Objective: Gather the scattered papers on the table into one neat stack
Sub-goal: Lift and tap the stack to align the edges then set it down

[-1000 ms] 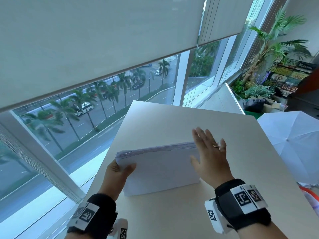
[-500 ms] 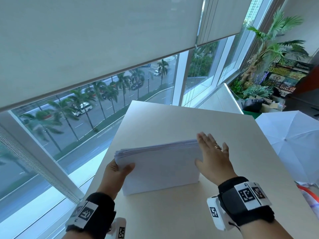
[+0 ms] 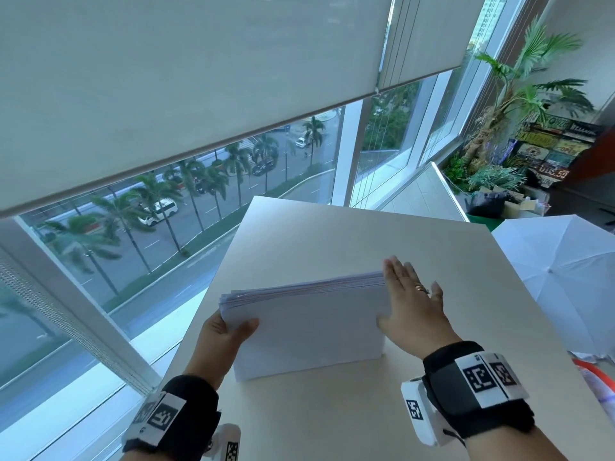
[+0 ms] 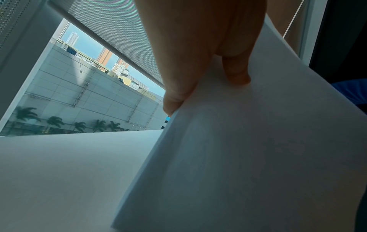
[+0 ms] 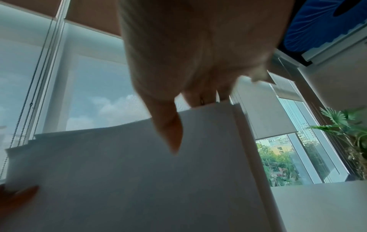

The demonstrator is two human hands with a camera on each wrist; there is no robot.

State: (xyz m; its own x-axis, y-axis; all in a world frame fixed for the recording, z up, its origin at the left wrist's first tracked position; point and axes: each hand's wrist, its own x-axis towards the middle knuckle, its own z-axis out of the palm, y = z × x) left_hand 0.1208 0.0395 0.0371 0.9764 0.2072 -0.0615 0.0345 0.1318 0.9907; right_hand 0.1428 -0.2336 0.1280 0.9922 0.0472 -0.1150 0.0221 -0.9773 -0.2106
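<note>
White stack of papers (image 3: 309, 331), pale beige table (image 3: 349, 234), white umbrella (image 3: 559, 271), black wristbands (image 3: 479, 390) with black-and-white square markers

White umbrella (image 3: 562, 281) open right of table; potted palm (image 3: 519, 91) in window corner; roller blind (image 3: 186, 78) half lowered

My right hand (image 3: 411, 311), a second ago lifted clear of the stack of papers (image 3: 306, 322) with fingers spread just right of centre frame, has closed in and now lies flat against the stack's right edge, fingers straight and together, thumb across the near face. The gap that showed between palm and paper is gone. The stack's right side, which earlier stood ragged, now lines up against my palm. In the head view the hand has shifted slightly right and down. The right wrist view is blurred at the fingertips, so contact there is unclear.
</note>
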